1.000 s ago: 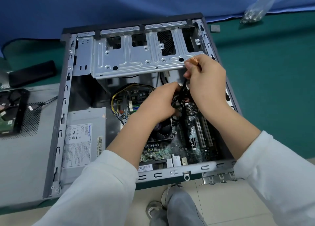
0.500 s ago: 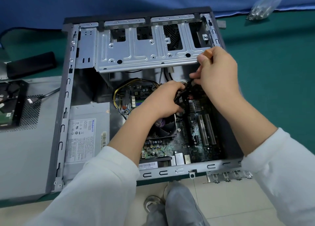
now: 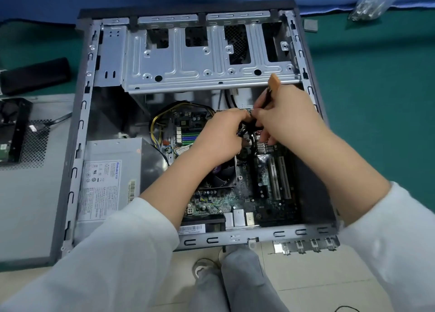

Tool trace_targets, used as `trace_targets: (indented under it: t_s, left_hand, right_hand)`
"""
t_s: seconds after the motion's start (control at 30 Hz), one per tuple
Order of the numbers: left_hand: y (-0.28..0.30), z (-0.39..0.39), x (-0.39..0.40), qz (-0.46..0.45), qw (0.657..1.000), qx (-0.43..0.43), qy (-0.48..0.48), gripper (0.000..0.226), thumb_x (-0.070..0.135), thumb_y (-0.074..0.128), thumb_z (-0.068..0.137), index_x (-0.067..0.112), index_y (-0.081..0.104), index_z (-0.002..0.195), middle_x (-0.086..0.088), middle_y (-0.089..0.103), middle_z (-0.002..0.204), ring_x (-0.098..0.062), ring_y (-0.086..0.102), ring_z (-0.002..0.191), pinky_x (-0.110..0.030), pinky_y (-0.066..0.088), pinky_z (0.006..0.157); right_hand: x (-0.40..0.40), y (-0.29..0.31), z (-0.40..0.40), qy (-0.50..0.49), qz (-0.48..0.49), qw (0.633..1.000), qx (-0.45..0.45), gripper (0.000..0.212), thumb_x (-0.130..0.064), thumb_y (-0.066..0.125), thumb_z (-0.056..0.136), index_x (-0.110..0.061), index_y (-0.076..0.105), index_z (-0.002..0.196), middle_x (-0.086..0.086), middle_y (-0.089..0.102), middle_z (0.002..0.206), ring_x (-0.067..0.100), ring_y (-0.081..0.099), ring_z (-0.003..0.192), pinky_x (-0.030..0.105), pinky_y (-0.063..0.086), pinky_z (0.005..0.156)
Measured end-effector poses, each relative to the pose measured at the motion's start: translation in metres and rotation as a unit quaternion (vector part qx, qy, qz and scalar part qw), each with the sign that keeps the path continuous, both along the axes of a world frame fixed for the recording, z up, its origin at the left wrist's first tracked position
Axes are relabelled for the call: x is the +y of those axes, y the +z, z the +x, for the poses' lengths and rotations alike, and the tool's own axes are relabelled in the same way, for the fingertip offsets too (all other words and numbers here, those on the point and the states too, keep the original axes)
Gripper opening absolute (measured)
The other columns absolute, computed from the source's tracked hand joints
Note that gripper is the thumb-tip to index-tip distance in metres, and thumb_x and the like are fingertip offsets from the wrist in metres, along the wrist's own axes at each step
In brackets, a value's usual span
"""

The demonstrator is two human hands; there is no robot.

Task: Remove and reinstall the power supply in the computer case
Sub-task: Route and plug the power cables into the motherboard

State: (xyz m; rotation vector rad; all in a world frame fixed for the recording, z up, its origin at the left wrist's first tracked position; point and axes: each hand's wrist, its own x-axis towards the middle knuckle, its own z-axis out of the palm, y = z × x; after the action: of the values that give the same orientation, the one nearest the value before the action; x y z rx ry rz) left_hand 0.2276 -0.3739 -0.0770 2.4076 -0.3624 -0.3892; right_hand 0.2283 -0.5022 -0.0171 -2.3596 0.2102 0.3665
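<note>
Matt stamped-metal computer case [image 3: 188,59] (dull grey), green cloth tabletop [image 3: 376,99]

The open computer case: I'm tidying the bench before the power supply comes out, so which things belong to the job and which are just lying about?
Job:
computer case
power supply
black cables, gripped by left hand and right hand
orange-handled tool in right hand

Lying about:
side panel
black bar
bag of screws
small grey pad
</note>
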Motion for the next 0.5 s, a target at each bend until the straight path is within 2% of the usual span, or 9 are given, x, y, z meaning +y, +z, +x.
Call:
trace_targets:
  t_s: [0.07,0.13,0.23,0.3,0.37,0.4,0.5]
  left_hand:
    - [-0.002,0.002,0.001,0.016,1.0,0.001,-0.006,0.04,0.002,0.067,0.078,0.012,0.061,0.117,-0.003,0.059,0.119,-0.02,0.054,0.105,-0.023,0.039,0.084]
    - [-0.003,0.004,0.004,0.018,1.0,0.011,-0.01,0.037,0.008,0.07,0.08,0.015,0.061,0.116,-0.001,0.06,0.119,-0.017,0.054,0.105,-0.019,0.036,0.084]
    - [-0.003,0.005,0.007,0.012,1.0,0.024,-0.017,0.032,0.015,0.071,0.081,0.016,0.063,0.111,0.001,0.062,0.115,-0.016,0.057,0.105,-0.02,0.039,0.086]
    - [-0.001,0.005,0.009,0.011,0.999,0.034,-0.015,0.03,0.013,0.069,0.08,0.018,0.062,0.108,0.006,0.063,0.104,-0.01,0.057,0.088,-0.014,0.038,0.076]
    - [0.001,0.005,0.011,0.002,0.998,0.055,-0.007,0.027,0.009,0.067,0.078,0.023,0.059,0.1,0.019,0.054,0.078,0.003,0.049,0.065,-0.002,0.033,0.06]
    - [0.001,0.005,0.012,-0.005,0.998,0.068,-0.001,0.027,0.008,0.066,0.078,0.026,0.057,0.095,0.023,0.047,0.07,0.007,0.047,0.058,-0.001,0.033,0.055]
    - [0.001,0.006,0.014,-0.028,0.994,0.107,0.005,0.03,0.007,0.067,0.079,0.03,0.052,0.09,0.023,0.044,0.066,0.014,0.047,0.048,-0.003,0.032,0.046]
  right_hand:
    - [0.003,-0.002,0.003,0.08,-0.172,0.98,-0.059,0.011,-0.003,0.053,0.088,-0.011,0.06,0.087,0.008,0.056,0.067,0.028,0.058,0.063,0.027,0.041,0.054]
    - [0.004,0.001,0.005,0.126,-0.249,0.957,-0.081,0.021,0.001,0.054,0.086,-0.013,0.048,0.073,0.004,0.043,0.061,0.024,0.045,0.058,0.028,0.036,0.056]
    - [-0.001,0.003,0.005,0.175,-0.301,0.934,-0.085,0.039,0.002,0.055,0.085,-0.018,0.029,0.062,0.001,0.03,0.059,0.024,0.035,0.059,0.029,0.032,0.056]
    - [0.0,0.005,0.003,0.197,-0.317,0.922,-0.1,0.045,0.002,0.054,0.084,-0.019,0.021,0.06,0.001,0.027,0.059,0.021,0.027,0.052,0.028,0.027,0.051]
    - [0.001,0.005,0.0,0.209,-0.327,0.916,-0.103,0.046,0.002,0.053,0.083,-0.02,0.019,0.06,0.001,0.025,0.059,0.016,0.02,0.048,0.027,0.017,0.044]
    - [0.001,0.005,0.0,0.212,-0.329,0.914,-0.103,0.046,0.002,0.053,0.082,-0.021,0.02,0.061,0.001,0.025,0.058,0.016,0.019,0.048,0.026,0.014,0.043]
    - [-0.004,0.001,0.004,0.222,-0.344,0.907,-0.1,0.036,0.003,0.054,0.083,-0.017,0.03,0.065,0.002,0.027,0.059,0.018,0.024,0.048,0.026,0.014,0.043]
